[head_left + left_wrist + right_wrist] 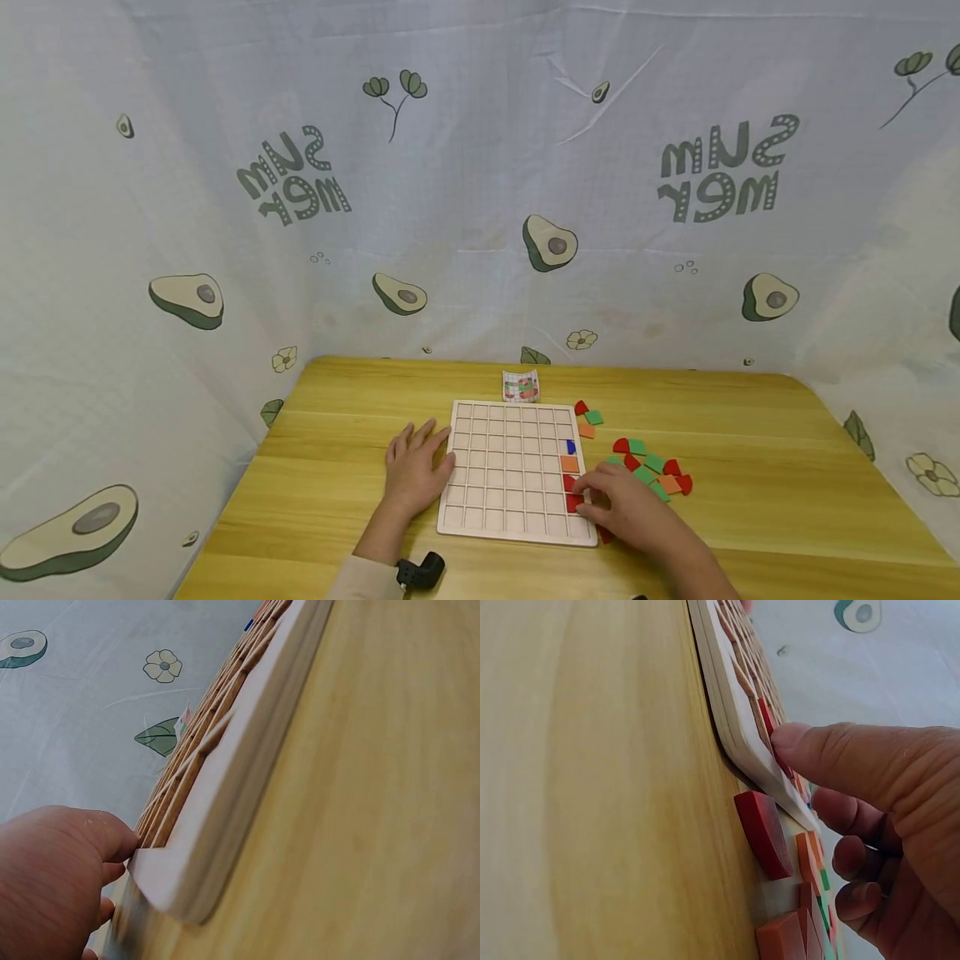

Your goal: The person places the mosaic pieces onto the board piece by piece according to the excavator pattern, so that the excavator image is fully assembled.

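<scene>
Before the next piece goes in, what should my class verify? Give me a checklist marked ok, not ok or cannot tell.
1. Board on the table: ok.
2. Left hand touching the board's left edge: ok.
3. Right hand free: not ok, its fingers are at the board's lower red piece.
4. That piece fully seated: cannot tell.
5. Pattern card in sight: ok.
6. Loose pieces spread apart: not ok, several lie bunched.
</scene>
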A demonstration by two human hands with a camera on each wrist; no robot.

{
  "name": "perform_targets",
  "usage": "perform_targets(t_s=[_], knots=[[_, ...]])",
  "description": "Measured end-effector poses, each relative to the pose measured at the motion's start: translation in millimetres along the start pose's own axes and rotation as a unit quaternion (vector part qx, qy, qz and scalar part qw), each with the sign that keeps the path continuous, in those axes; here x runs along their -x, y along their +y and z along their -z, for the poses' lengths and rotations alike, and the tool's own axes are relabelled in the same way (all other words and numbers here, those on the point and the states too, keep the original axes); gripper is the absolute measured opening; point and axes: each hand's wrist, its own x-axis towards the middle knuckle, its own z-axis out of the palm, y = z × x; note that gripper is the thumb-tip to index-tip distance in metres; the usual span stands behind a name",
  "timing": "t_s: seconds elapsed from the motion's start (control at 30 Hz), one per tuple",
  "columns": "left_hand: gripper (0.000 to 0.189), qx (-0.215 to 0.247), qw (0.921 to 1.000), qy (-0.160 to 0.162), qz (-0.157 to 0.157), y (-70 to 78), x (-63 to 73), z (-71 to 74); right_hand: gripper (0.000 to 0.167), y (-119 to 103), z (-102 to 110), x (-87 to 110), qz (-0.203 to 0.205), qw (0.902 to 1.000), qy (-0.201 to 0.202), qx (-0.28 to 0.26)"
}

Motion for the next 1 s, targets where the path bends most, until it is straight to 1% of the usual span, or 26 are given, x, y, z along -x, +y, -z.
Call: perform_targets(t_s=[0.13,0.23,0.33,0.4,0.47,0.6,0.8,1.0], knots=[[0.046,-0.002,1.0000,0.000,0.001,0.9,-0.5,0.5,0.013,0,-2,-1.1,-0.018,0.9998,0.009,0.008],[0.045,-0.004,1.0000,0.002,0.000,1.0,-1.0,0.9,0.013,0,-1,-1.7,-0.027,0.9996,0.008,0.006],[0.045,-0.004,1.0000,0.001,0.001,1.1,-0.6,0.7,0.013,3,1,-0.6,-0.030,0.9994,0.004,-0.013],[0.045,-0.003,1.0000,0.000,0.002,1.4,0.0,0.4,0.015,7,5,0.7,-0.032,0.9991,0.006,-0.029],[0.045,-0.001,1.0000,-0.002,0.003,1.9,0.5,0.3,0.017,13,11,2.1,-0.044,0.9980,0.008,-0.045],[0.045,0.000,1.0000,-0.002,0.003,2.4,0.5,0.7,0.019,29,24,3.9,-0.066,0.9965,0.016,-0.050],[0.046,-0.002,1.0000,-0.006,0.005,2.1,-0.2,1.8,0.018,49,36,6.4,-0.099,0.9940,-0.001,-0.046],[0.045,-0.003,1.0000,-0.007,0.006,2.5,-0.4,3.0,0.012,52,42,11.6,-0.108,0.9926,-0.021,-0.051]])
